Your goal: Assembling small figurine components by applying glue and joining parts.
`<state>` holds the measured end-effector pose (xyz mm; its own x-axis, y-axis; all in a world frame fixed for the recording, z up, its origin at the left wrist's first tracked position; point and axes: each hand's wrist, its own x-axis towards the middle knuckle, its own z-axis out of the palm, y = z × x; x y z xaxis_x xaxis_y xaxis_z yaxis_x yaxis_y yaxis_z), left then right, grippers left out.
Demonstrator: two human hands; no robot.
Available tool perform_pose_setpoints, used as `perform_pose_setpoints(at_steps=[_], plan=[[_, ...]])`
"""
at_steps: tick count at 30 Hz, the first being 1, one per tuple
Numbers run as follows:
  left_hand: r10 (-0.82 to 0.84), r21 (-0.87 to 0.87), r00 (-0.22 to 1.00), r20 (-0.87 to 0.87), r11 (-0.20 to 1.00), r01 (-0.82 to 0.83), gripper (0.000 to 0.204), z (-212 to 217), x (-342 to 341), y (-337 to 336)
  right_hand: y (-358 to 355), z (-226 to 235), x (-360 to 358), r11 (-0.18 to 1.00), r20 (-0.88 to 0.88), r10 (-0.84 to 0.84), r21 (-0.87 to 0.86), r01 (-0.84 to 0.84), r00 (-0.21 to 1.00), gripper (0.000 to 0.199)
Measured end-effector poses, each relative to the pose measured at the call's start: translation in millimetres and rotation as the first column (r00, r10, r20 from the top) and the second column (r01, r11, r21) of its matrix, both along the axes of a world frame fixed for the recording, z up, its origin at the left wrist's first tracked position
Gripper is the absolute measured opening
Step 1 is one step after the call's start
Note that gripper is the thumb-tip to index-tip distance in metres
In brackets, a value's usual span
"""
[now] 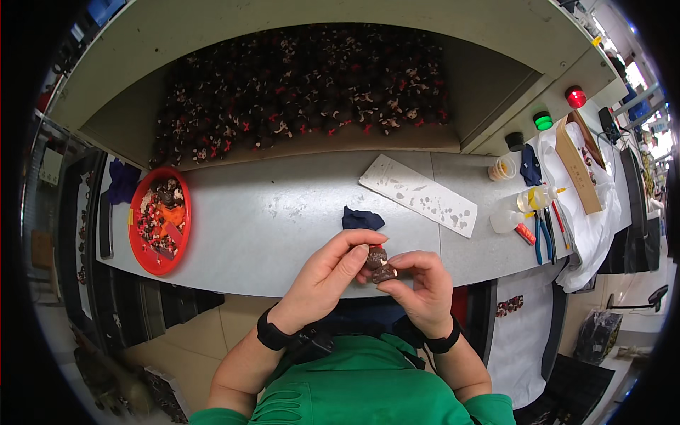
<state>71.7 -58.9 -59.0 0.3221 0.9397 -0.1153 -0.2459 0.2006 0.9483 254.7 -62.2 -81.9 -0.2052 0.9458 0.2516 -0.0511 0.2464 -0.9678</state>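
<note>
Small dark-brown figurine (380, 263) with a red bit at its top and pale spots sits between the person's two hands, over the near edge of the grey tabletop (269, 244). The left hand (331, 268) has its grip closed on the upper part, thumb and fingertips pressing against it; the right hand (423, 283) pinches the lower part from the other side, its grip closed too.

Just beyond the hands lies a crumpled dark blue cloth (361, 219), and past it, to the right, a white slab (418, 196) marked with grey patches is set at a slant. Near the left end stands a red basin (156, 268) of mixed small pieces. Toward the right end are a bottle of yellowish liquid (535, 198) and blue-handled pliers (547, 237). Behind the tabletop, a wide recess holds a heap of dark figurines (312, 85).
</note>
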Motion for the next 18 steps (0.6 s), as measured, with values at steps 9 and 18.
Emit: perform_pose_setpoints(at_steps=[9, 18], plan=[[0.024, -0.047, 0.999, -0.038, 0.999, -0.026, 0.026, 2.9, 2.5, -1.8, 0.6, -2.7, 5.6, 0.998, 0.003, 0.058, -0.023, -0.058, 0.998, 0.038], [0.083, -0.044, 0.994, -0.07, 0.995, -0.086, 0.021, 8.7, 12.6, -1.6, -2.6, -7.9, 8.3, 0.995, -0.004, 0.095, 0.011, -0.094, 0.996, 0.043]])
